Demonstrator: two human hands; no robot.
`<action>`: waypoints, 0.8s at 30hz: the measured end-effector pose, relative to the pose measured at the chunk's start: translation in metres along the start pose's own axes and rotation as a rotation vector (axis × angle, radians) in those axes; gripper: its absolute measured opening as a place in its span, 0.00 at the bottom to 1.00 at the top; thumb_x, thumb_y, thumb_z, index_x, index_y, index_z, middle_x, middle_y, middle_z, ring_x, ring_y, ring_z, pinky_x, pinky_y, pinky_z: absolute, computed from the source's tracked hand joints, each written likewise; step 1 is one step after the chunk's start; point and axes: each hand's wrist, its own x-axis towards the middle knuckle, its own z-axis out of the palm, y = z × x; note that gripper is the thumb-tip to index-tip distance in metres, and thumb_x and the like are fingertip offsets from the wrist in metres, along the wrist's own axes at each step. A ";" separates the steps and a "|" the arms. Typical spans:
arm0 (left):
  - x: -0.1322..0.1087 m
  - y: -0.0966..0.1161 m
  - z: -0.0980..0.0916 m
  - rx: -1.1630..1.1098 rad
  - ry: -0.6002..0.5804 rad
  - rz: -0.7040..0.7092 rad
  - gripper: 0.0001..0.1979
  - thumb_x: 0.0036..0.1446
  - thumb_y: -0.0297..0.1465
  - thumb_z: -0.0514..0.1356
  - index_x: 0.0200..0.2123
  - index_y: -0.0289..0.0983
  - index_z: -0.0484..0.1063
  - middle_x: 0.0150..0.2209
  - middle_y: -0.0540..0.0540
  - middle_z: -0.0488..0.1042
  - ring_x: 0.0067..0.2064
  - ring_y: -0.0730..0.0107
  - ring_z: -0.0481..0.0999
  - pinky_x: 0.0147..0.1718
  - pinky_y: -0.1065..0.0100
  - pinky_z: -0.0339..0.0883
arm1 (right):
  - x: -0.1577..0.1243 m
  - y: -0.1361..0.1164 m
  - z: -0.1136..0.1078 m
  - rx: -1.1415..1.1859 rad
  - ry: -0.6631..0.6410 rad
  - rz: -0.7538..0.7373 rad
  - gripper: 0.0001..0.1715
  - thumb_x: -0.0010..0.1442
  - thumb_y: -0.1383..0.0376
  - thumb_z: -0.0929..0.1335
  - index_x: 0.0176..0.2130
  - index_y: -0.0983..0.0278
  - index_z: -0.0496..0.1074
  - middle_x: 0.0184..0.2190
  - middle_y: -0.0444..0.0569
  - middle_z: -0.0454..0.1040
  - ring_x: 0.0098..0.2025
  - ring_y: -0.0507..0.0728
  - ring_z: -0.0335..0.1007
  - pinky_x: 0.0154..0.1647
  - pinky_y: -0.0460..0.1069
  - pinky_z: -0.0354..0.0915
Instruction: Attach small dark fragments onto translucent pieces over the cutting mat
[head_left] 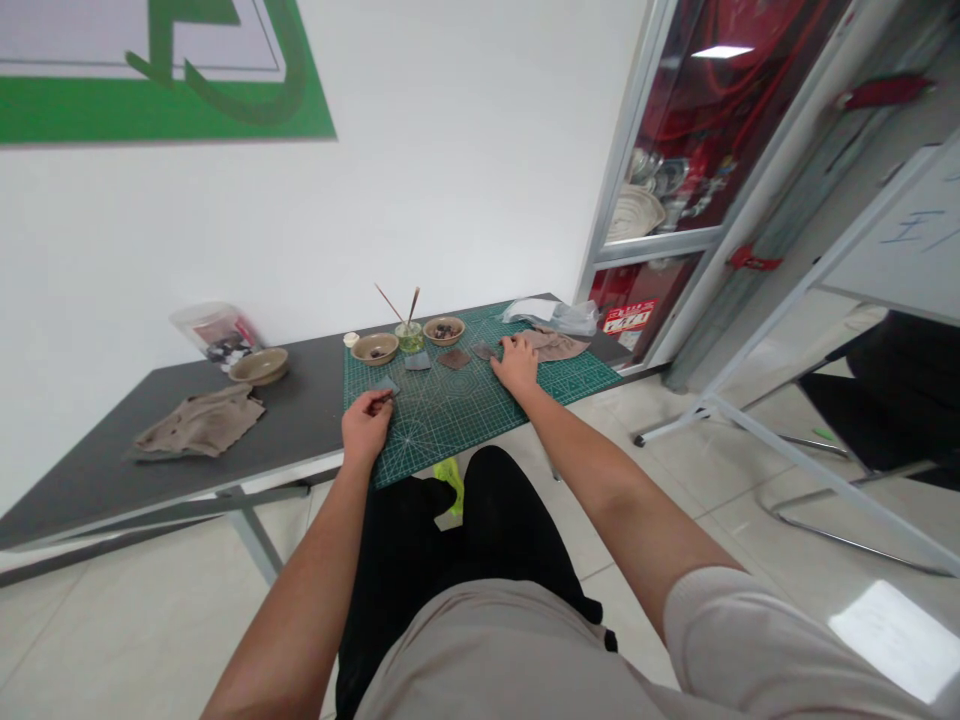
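My left hand (366,424) rests on the near left part of the green cutting mat (450,410), fingers curled in a pinch around a small thin item I cannot make out, beside a small grey piece (385,385). My right hand (516,364) lies on the mat's far right with fingers spread, touching a small dark square piece (484,351). Two more flat pieces, one grey (417,361) and one brown (454,358), lie on the mat between my hands.
Behind the mat stand two tan bowls (374,348) (444,329) and a glass jar with brushes (409,335). A brown cloth (199,423), another bowl (259,366) and a plastic bag (217,333) lie left. Cloth and plastic (551,318) sit far right. A whiteboard stand (825,440) is right.
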 end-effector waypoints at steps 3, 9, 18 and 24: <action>0.001 -0.001 0.000 -0.002 -0.007 0.003 0.15 0.50 0.35 0.59 0.40 0.36 0.78 0.30 0.48 0.76 0.29 0.70 0.71 0.36 0.66 0.68 | 0.003 0.005 -0.001 -0.011 -0.078 0.001 0.29 0.62 0.53 0.62 0.57 0.67 0.67 0.57 0.65 0.65 0.59 0.71 0.57 0.58 0.64 0.53; 0.001 -0.001 0.001 -0.003 -0.021 0.004 0.15 0.50 0.35 0.59 0.39 0.36 0.78 0.31 0.48 0.77 0.30 0.69 0.72 0.36 0.67 0.67 | 0.008 0.003 0.004 0.002 -0.046 -0.077 0.26 0.63 0.60 0.60 0.57 0.67 0.68 0.62 0.63 0.61 0.62 0.71 0.54 0.60 0.64 0.52; -0.001 0.004 0.000 0.007 -0.037 -0.005 0.14 0.49 0.33 0.59 0.38 0.36 0.78 0.28 0.49 0.75 0.29 0.70 0.71 0.34 0.68 0.67 | 0.024 -0.005 0.021 0.032 -0.332 -0.437 0.27 0.66 0.59 0.60 0.60 0.66 0.67 0.63 0.57 0.63 0.64 0.63 0.57 0.65 0.56 0.50; 0.001 -0.005 0.002 -0.016 -0.057 0.012 0.15 0.49 0.34 0.59 0.39 0.36 0.78 0.28 0.50 0.75 0.28 0.72 0.69 0.33 0.69 0.66 | 0.028 0.000 0.025 0.123 -0.197 -0.368 0.26 0.64 0.62 0.63 0.59 0.67 0.67 0.59 0.58 0.66 0.61 0.61 0.61 0.63 0.55 0.54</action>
